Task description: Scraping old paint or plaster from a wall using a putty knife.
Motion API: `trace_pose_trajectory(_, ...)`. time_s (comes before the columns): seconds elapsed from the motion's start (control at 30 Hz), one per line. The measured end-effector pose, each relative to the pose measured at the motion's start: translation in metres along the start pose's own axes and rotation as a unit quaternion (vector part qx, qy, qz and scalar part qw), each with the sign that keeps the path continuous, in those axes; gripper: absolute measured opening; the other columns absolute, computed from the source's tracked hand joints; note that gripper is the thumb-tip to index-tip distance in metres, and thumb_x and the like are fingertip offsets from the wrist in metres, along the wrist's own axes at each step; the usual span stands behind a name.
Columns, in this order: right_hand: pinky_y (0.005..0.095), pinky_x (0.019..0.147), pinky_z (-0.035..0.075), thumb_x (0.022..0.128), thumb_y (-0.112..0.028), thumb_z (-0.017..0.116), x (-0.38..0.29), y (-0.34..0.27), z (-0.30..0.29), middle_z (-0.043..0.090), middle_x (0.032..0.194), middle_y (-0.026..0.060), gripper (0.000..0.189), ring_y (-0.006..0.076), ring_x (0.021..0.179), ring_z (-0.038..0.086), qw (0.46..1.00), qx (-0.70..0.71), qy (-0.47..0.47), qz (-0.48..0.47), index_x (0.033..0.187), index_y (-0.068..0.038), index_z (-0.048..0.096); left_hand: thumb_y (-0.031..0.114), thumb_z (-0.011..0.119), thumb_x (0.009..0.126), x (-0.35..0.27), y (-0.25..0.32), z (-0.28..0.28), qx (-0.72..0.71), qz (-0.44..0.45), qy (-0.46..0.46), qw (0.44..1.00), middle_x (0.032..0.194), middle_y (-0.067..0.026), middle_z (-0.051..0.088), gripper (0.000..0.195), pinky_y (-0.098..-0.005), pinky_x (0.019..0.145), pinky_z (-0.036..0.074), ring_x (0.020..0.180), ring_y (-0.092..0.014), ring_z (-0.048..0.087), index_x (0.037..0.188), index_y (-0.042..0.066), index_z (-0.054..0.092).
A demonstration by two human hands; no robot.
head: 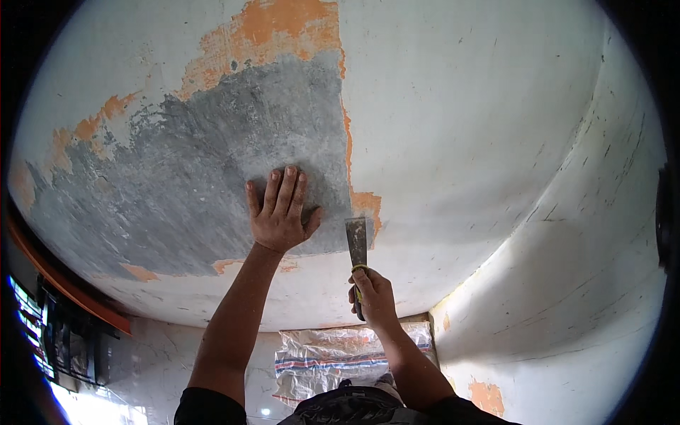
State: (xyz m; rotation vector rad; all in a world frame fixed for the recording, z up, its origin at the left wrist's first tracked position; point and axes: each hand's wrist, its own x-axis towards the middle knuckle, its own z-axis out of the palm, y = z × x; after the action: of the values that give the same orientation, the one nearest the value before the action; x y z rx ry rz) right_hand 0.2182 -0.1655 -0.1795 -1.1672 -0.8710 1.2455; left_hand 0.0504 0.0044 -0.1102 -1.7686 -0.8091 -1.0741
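My left hand (282,215) lies flat with spread fingers on a grey bared patch (212,159) of the wall. In my right hand (374,297) is a putty knife (357,241) with a dark and yellow-green handle. Its blade points up the wall, and the tip meets the lower right part of the grey patch, beside a strip of orange undercoat (367,204). Pale paint (451,133) covers the wall to the right of that ragged edge. More orange undercoat (281,24) shows along the top of the patch.
A crumpled woven plastic sheet (324,350) with blue and red stripes lies on the glossy tiled floor (175,361) below. The adjoining wall (552,297) meets this one at a corner on the right. An orange-brown frame edge (69,281) and a barred opening (32,319) are at left.
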Motion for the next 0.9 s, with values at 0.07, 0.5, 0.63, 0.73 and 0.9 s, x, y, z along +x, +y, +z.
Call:
trace_pose_trajectory(0.07, 0.0244, 0.041, 0.042, 0.099, -0.036, 0.053, 0.001, 0.022, -0.006, 0.054, 0.059, 0.0032, 0.035, 0.0080, 0.046, 0.050, 1.000, 0.002, 0.004, 0.004, 0.089, -0.003, 0.057, 0.054, 0.042, 0.092, -0.002, -0.001, 0.000, 0.010, 0.000, -0.014, 1.000, 0.150, -0.0067, 0.039, 0.063, -0.0586, 0.117, 0.009, 0.143, -0.026, 0.028, 0.141, 0.015, 0.048)
trace_pose_trajectory(0.5, 0.0243, 0.041, 0.043, 0.098, -0.036, 0.055, 0.010, -0.016, -0.004, 0.054, 0.060, 0.0031, 0.035, 0.0080, 0.048, 0.051, 0.999, -0.029, -0.026, 0.013, 0.087, -0.002, 0.058, 0.055, 0.042, 0.092, -0.007, -0.003, 0.003, 0.002, -0.005, -0.013, 1.000, 0.151, -0.0068, 0.038, 0.063, -0.0595, 0.116, 0.008, 0.144, -0.026, 0.027, 0.142, 0.016, 0.047)
trace_pose_trajectory(0.63, 0.0235, 0.041, 0.041, 0.098, -0.034, 0.054, 0.004, 0.003, -0.008, 0.053, 0.059, 0.0025, 0.033, 0.0076, 0.045, 0.049, 1.000, 0.006, -0.013, 0.003, 0.090, -0.002, 0.058, 0.054, 0.042, 0.092, -0.005, 0.000, 0.004, 0.001, -0.002, -0.002, 1.000, 0.151, -0.0071, 0.038, 0.062, -0.0597, 0.116, 0.009, 0.143, -0.026, 0.028, 0.141, 0.016, 0.047)
trace_pose_trajectory(0.73, 0.0244, 0.040, 0.043, 0.098, -0.035, 0.054, 0.004, 0.006, -0.006, 0.055, 0.060, 0.0039, 0.034, 0.0090, 0.045, 0.050, 1.000, -0.011, -0.013, 0.001, 0.087, -0.003, 0.058, 0.054, 0.042, 0.093, -0.004, -0.005, 0.000, 0.012, 0.014, -0.007, 1.000, 0.150, -0.0109, 0.038, 0.065, -0.0605, 0.116, 0.009, 0.142, -0.030, 0.029, 0.143, 0.012, 0.044)
trace_pose_trajectory(0.9, 0.0246, 0.040, 0.043, 0.098, -0.037, 0.054, 0.000, -0.014, -0.001, 0.055, 0.060, 0.0040, 0.036, 0.0091, 0.045, 0.050, 1.000, 0.011, -0.019, 0.005, 0.088, -0.003, 0.058, 0.055, 0.041, 0.093, -0.005, -0.003, 0.002, 0.017, 0.029, -0.004, 0.999, 0.150, -0.0142, 0.037, 0.069, -0.0610, 0.115, 0.008, 0.142, -0.033, 0.029, 0.145, 0.009, 0.040)
